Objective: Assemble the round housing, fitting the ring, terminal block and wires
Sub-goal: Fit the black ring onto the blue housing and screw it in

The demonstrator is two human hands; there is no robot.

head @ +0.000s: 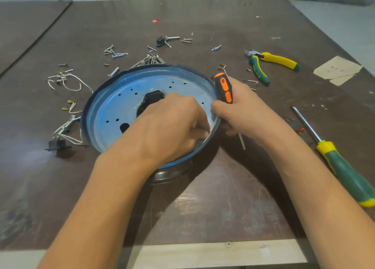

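Left hand (172,126) perhaps pinches round blue housing (113,110); right hand (239,110) grips orange-black screwdriver (224,88).

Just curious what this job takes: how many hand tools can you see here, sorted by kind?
Screwdrivers: 2, the orange-and-black screwdriver held in the right hand and the green-and-yellow screwdriver lying on the table
Pliers: 1
Total: 3

One view only: head-worn wide-angle camera, looking forward and down at the table (223,197), close in; round housing (113,110) sits mid-frame, far table edge runs along the frame's top.
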